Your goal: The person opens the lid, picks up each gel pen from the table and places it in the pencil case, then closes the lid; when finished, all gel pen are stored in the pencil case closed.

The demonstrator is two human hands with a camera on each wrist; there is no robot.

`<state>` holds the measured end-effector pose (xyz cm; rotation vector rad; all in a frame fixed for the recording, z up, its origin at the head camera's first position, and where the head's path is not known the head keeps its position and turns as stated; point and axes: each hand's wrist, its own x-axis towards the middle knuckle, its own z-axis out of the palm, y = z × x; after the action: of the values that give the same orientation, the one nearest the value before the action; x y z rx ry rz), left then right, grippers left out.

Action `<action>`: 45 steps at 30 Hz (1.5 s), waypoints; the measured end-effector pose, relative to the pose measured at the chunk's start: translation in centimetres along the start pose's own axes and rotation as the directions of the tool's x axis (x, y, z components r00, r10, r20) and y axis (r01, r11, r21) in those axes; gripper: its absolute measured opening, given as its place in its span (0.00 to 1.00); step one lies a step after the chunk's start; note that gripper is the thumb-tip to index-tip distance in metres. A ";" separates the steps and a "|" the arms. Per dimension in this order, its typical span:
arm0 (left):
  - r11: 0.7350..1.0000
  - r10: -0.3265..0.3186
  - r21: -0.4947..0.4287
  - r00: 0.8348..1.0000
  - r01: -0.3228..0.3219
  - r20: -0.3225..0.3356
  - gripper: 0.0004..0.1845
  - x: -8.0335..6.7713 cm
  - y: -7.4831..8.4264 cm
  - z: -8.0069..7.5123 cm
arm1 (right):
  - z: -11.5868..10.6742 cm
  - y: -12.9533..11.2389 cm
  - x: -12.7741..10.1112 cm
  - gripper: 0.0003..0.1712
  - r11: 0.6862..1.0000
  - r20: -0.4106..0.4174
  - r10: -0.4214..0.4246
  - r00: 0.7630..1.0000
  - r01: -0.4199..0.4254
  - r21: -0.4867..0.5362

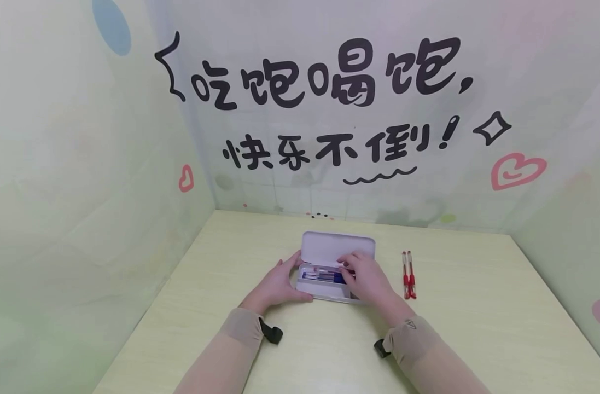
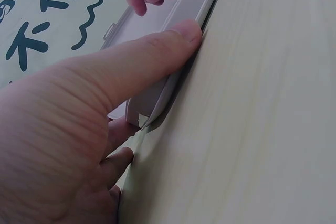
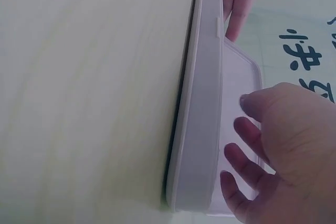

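Pale green walls printed with black lettering and pink hearts closed in a light wooden counter (image 1: 457, 328) on three sides. Between the two hands lay a white pencil case (image 1: 329, 298), its lid (image 1: 329, 247) tipped open and standing up on the far side from the person.

The left hand (image 1: 276, 286) rested against the case's left end. In the left wrist view its thumb (image 2: 157, 56) lay nearly straight along the outside rim of the case, pressing on it, while the other fingers were tucked low against the counter by the corner; it steadied the case rather than wrapping round it.

The right hand (image 1: 366, 276) hovered over the right half of the open tray, fingers gently bent and reaching down into it. Whether the fingertips had hold of anything could not be told; in the right wrist view the fingers (image 3: 247, 135) hung loosely curved above the lid's inner face with nothing visibly pinched.

Inside the tray, just under and left of the right hand, lay a few pens (image 1: 321, 273), blue and reddish, set lengthwise.

Just right of the right hand, apart from the case, two red pens (image 1: 408, 273) lay side by side on the counter, touching each other.
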<state>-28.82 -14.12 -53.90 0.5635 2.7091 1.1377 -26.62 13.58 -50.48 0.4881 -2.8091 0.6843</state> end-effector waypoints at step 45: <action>1.000 0.002 0.015 1.000 -0.002 -0.009 0.76 0.2 -0.2 0.2 | -6.3 11.1 -6.7 0.40 0.860 0.059 0.505 0.861 -0.508 0.055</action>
<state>-29.05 -14.03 -54.15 0.5652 2.7272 1.1236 -23.69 27.72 -51.38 -0.2559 -2.9782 0.8730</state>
